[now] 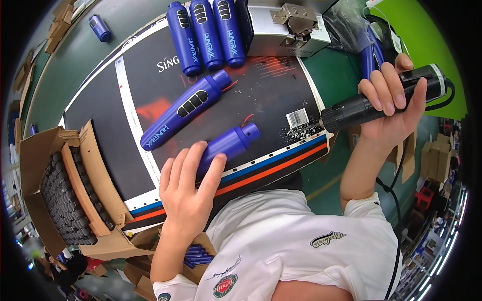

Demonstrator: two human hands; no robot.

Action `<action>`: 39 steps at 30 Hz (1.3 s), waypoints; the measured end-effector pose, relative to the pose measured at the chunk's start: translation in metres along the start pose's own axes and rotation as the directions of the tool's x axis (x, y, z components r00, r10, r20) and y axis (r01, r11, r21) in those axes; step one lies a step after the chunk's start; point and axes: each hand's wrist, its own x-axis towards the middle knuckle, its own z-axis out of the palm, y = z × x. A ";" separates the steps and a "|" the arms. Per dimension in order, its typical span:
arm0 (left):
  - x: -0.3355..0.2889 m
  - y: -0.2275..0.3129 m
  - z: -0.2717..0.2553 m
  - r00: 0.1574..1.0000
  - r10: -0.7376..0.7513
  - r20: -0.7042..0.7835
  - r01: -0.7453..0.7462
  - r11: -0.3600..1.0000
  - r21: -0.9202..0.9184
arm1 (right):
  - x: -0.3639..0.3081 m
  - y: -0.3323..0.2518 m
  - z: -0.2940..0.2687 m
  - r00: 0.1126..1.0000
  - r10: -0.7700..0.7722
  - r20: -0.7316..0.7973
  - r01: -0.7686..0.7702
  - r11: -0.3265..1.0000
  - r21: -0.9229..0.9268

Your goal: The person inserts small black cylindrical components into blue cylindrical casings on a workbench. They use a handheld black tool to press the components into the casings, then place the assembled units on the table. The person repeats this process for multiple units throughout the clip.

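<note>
My left hand point(188, 188) is closed round the lower part of a blue plastic handle point(228, 145), which lies on a black printed board point(201, 115). A short red wire sticks out near the narrow end of this handle. Held in my right hand point(391, 98) is a black corded electric screwdriver point(351, 113), its tip pointing left over the board's right edge. Tip and handle are apart. Small pale shavings lie below the tip. Another blue handle point(188, 108), with an oval dark button panel and a red wire, lies just beyond my left hand.
Three blue handles point(205, 35) lie side by side at the back, left of a metal fixture point(288, 30). More blue parts lie under clear plastic point(346, 25) at back right. An open carton point(42, 185) of dark cylindrical parts stands at left. The screwdriver's cable point(399, 200) hangs at right.
</note>
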 end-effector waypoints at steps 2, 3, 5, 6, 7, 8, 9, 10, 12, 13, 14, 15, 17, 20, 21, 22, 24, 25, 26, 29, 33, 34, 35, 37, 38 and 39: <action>-0.003 -0.001 0.001 0.999 0.049 -0.020 -0.049 0.999 0.001 | -0.001 -0.004 -0.001 1.000 0.001 0.002 -0.001 1.000 -0.012; -0.003 0.002 0.002 0.998 0.056 -0.037 -0.057 0.998 -0.013 | -0.002 -0.006 -0.001 1.000 0.002 0.003 -0.002 1.000 -0.018; -0.006 0.002 0.003 0.997 0.070 -0.043 -0.071 0.997 -0.004 | -0.002 -0.007 -0.002 1.000 0.000 0.009 0.000 1.000 -0.020; -0.006 0.001 0.003 0.996 0.078 -0.045 -0.079 0.997 -0.001 | -0.002 -0.008 -0.002 1.000 -0.002 0.011 0.002 1.000 -0.021; -0.007 0.001 0.003 0.995 0.083 -0.048 -0.083 0.997 0.005 | -0.001 -0.009 -0.003 1.000 -0.003 0.016 0.003 1.000 -0.030; -0.007 0.001 0.003 0.996 0.075 -0.045 -0.075 0.997 0.001 | 0.000 -0.010 -0.004 1.000 -0.005 0.021 0.006 0.999 -0.039; -0.007 0.001 0.003 0.997 0.068 -0.042 -0.068 0.998 -0.002 | 0.001 -0.011 -0.005 1.000 -0.007 0.025 0.008 0.999 -0.049; -0.005 0.000 0.003 0.997 0.066 -0.044 -0.067 0.998 -0.006 | 0.003 -0.012 -0.005 0.999 -0.004 0.048 0.006 0.999 -0.043; -0.003 -0.001 0.003 0.999 0.035 -0.038 -0.036 0.999 -0.026 | 0.008 -0.015 -0.006 0.996 0.001 0.094 0.002 0.999 -0.034; 0.000 -0.001 0.004 0.999 0.024 -0.041 -0.026 0.999 -0.044 | 0.012 -0.019 -0.006 0.991 -0.007 0.130 0.012 0.999 -0.040; 0.003 -0.001 0.005 0.999 0.022 -0.035 -0.024 0.999 -0.037 | 0.018 -0.021 -0.005 0.986 -0.015 0.166 0.023 0.999 -0.047; 0.007 -0.001 0.004 0.999 0.021 -0.029 -0.022 0.999 -0.031 | 0.023 -0.022 -0.002 0.980 -0.023 0.200 0.034 0.998 -0.054; 0.014 -0.001 0.005 1.000 0.018 -0.007 -0.018 1.000 -0.017 | 0.034 -0.020 0.015 0.988 -0.096 0.117 0.109 0.989 -0.104; 0.014 -0.004 0.005 1.000 0.027 -0.011 -0.027 1.000 -0.001 | 0.056 -0.044 0.014 0.957 -0.126 0.262 0.188 0.955 -0.228; 0.017 -0.004 0.008 0.999 0.044 -0.024 -0.044 0.999 -0.003 | 0.065 -0.050 0.018 0.947 -0.155 0.283 0.236 0.931 -0.279; 0.016 -0.004 0.010 0.998 0.050 -0.030 -0.050 0.999 0.003 | 0.072 -0.051 0.019 0.936 -0.180 0.302 0.277 0.906 -0.319; 0.015 -0.004 0.013 0.998 0.057 -0.031 -0.057 0.998 0.025 | 0.085 -0.025 0.042 0.906 -0.404 0.126 0.414 0.784 -0.464; 0.013 -0.005 0.014 0.998 0.058 -0.034 -0.057 0.997 0.044 | 0.094 -0.013 0.052 0.887 -0.416 0.200 0.461 0.781 -0.421; 0.012 -0.005 0.014 0.998 0.053 -0.033 -0.051 0.998 0.045 | 0.098 -0.010 0.054 0.887 -0.401 0.231 0.462 0.795 -0.393; 0.011 -0.005 0.013 0.998 0.049 -0.041 -0.048 0.998 0.037 | 0.103 -0.005 0.049 0.916 -0.323 0.238 0.392 0.847 -0.359; 0.012 -0.006 0.014 0.997 0.056 -0.049 -0.055 0.998 0.026 | 0.107 0.005 0.040 0.920 -0.335 0.203 0.387 0.857 -0.341; 0.013 -0.006 0.014 0.997 0.056 -0.050 -0.055 0.998 0.023 | 0.108 0.008 0.041 0.921 -0.337 0.197 0.386 0.858 -0.338; 0.013 -0.006 0.014 0.997 0.055 -0.049 -0.054 0.998 0.025 | 0.108 0.008 0.043 0.923 -0.332 0.195 0.382 0.853 -0.357; 0.012 -0.006 0.013 0.998 0.052 -0.045 -0.050 0.998 0.028 | 0.108 0.012 0.046 0.937 -0.301 0.175 0.347 0.844 -0.408; 0.012 -0.006 0.013 0.998 0.049 -0.048 -0.048 0.999 0.025 | 0.107 0.014 0.048 0.949 -0.275 0.157 0.316 0.840 -0.440; 0.011 -0.006 0.014 0.998 0.046 -0.052 -0.045 0.999 0.022 | 0.108 0.015 0.048 0.950 -0.255 0.180 0.311 0.832 -0.459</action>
